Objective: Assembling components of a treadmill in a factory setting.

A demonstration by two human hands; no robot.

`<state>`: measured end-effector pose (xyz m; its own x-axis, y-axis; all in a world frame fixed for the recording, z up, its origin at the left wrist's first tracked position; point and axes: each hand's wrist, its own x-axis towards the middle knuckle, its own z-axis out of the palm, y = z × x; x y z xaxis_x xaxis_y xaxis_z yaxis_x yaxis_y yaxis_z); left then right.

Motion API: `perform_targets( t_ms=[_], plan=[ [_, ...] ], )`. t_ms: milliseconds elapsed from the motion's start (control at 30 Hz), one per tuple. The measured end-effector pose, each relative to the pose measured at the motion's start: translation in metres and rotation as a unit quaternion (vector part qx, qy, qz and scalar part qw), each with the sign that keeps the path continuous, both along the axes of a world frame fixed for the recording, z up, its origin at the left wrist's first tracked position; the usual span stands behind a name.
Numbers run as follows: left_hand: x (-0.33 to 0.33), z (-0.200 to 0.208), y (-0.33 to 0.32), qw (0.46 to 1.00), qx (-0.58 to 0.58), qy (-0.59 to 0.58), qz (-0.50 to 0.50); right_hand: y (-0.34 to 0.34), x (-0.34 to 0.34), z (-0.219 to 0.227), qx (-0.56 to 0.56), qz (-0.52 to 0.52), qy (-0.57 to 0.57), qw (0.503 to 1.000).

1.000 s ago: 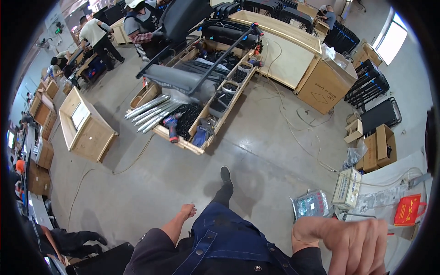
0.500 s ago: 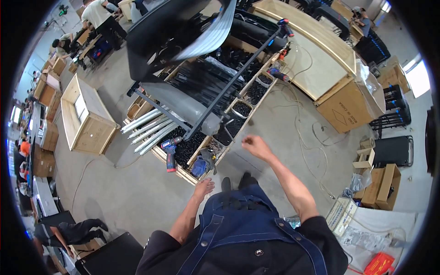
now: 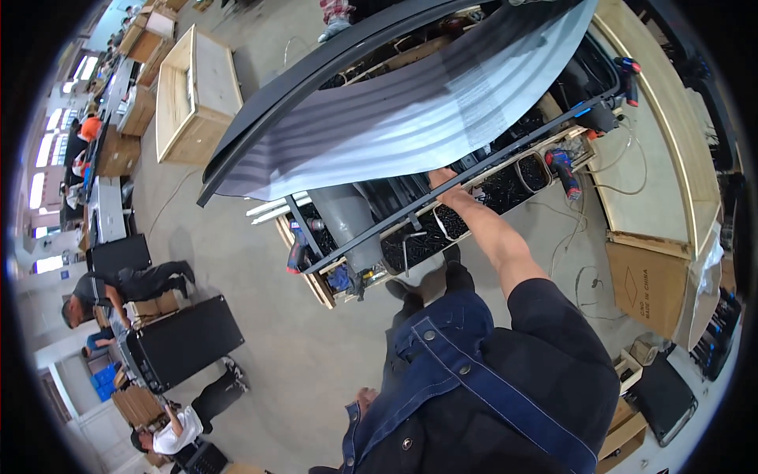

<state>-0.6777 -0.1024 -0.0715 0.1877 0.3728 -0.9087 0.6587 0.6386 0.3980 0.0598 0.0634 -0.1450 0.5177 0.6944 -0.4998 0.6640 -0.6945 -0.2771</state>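
Note:
My right hand reaches forward under the lower edge of a large curved sheet, grey-white and striped, with a black outer rim. Its fingers are hidden there, so what they touch cannot be made out. Just below the wrist runs a long dark bar across a wooden parts tray. Inside the tray lie black strips, a grey curved panel and bins of small black parts. Low beside my apron is my left hand, partly covered, its fingers unclear.
Cordless drills lie at the tray's left end, right side and far right corner. A wooden crate stands at left, a cardboard box at right. Two people work around a black case at lower left.
My right hand has gone forward over the tray and under the sheet. The left hand has dropped back beside my apron. The view has turned, and the sheet now spreads wide across the tray.

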Motion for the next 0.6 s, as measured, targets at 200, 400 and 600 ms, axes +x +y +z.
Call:
perform_targets(
  t_ms=[200,400,600],
  plan=[
    [0.073,-0.020,-0.108,0.992,-0.002,0.092,-0.089,-0.019,0.042,0.018,0.184,-0.068,0.303,0.933],
    [0.135,-0.062,-0.133,0.986,-0.012,0.007,0.167,-0.114,0.029,0.052,0.215,-0.198,0.760,0.580],
    [0.176,-0.137,-0.079,0.955,-0.097,-0.062,0.273,-0.176,-0.016,0.090,0.214,-0.344,0.551,0.730]
  ],
)
